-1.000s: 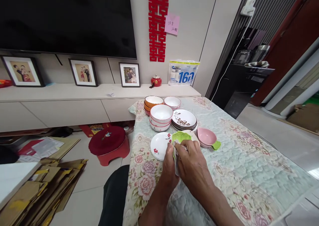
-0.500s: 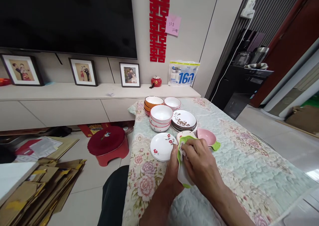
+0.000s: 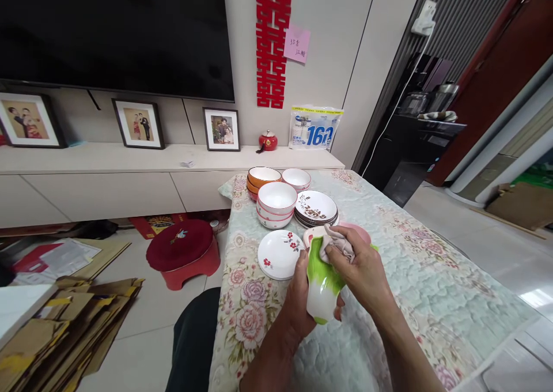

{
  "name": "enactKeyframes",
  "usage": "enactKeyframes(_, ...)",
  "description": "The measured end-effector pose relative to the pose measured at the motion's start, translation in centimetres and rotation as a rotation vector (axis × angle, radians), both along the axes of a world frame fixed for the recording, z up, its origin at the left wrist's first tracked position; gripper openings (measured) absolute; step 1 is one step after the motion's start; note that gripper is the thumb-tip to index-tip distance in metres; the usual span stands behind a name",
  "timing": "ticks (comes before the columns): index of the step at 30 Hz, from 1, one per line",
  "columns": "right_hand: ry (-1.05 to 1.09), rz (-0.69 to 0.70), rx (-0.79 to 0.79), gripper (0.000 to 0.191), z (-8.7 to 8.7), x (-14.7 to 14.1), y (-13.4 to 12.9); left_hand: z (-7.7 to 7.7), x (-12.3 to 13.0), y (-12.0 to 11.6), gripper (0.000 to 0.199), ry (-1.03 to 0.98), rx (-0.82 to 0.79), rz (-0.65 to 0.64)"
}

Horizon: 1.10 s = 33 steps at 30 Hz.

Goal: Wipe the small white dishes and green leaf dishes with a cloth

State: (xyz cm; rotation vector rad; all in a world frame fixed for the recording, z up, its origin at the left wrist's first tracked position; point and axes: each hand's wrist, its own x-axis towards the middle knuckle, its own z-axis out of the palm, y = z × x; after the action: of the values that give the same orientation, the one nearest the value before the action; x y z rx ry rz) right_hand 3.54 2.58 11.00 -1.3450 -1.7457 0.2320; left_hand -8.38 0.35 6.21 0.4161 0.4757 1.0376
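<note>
A green and white glazed dish (image 3: 324,288) is tilted up in my left hand (image 3: 298,300), whose fingers wrap round its left side and underside. My right hand (image 3: 365,265) pinches a pale crumpled cloth (image 3: 339,247) against the dish's green upper end. Just beyond the hands lie a white plate with red flowers (image 3: 279,253) and a pink dish (image 3: 360,232), partly hidden by my right hand. Behind them are stacked white bowls with pink rims (image 3: 276,199), orange bowls (image 3: 263,177), and a stack of plates with brown flowers (image 3: 317,206).
The dishes stand on a floral tablecloth (image 3: 250,317). A red stool (image 3: 185,251) is left of the table, near flattened cardboard (image 3: 52,334). Along the wall, a low cabinet (image 3: 147,164) holds framed photos, a red jar (image 3: 268,142) and a plastic bag (image 3: 313,128).
The dish has turned in my left hand, showing more of its green and white surface. My right hand and the cloth have shifted slightly up and right, covering more of the pink dish.
</note>
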Motion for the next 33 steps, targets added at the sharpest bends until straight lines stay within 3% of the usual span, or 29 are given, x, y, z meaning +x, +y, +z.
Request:
enactKeyframes(2, 0.055, 0.051, -0.044, 0.028, 0.1, 0.2, 0.0, -0.1, 0.0, 0.1, 0.071, 0.005, -0.002, -0.046)
enactKeyframes(6, 0.256, 0.003, -0.027, 0.026, -0.5, 0.2, -0.3, -0.2, 0.3, 0.1, 0.076, -0.026, 0.071, -0.090)
enactKeyframes(12, 0.875, 0.057, -0.343, 0.048, -1.9, 0.8, -0.7, -0.7, 0.4, -0.6, 0.059, -0.110, 0.267, -0.208)
enactKeyframes(19, 1.114, 0.200, -0.429, 0.042, -1.3, 3.4, -0.7, -1.1, 1.4, -1.4, 0.049, -0.032, 0.261, -0.221)
enactKeyframes(25, 1.080, 0.036, -0.426, 0.039, 0.3, 5.3, -2.8, -1.3, 2.9, -2.2, 0.065, 0.132, 0.363, -0.070)
enactKeyframes(30, 0.676, -0.161, -0.351, 0.042, 0.1, 7.8, -5.3, -1.4, 3.7, -3.1, 0.070, 0.304, 0.425, -0.037)
enactKeyframes(33, 0.554, -0.208, -0.395, 0.042, -0.8, 9.6, -6.2, -1.7, 4.3, -3.6, 0.075, 0.472, 0.416, -0.035)
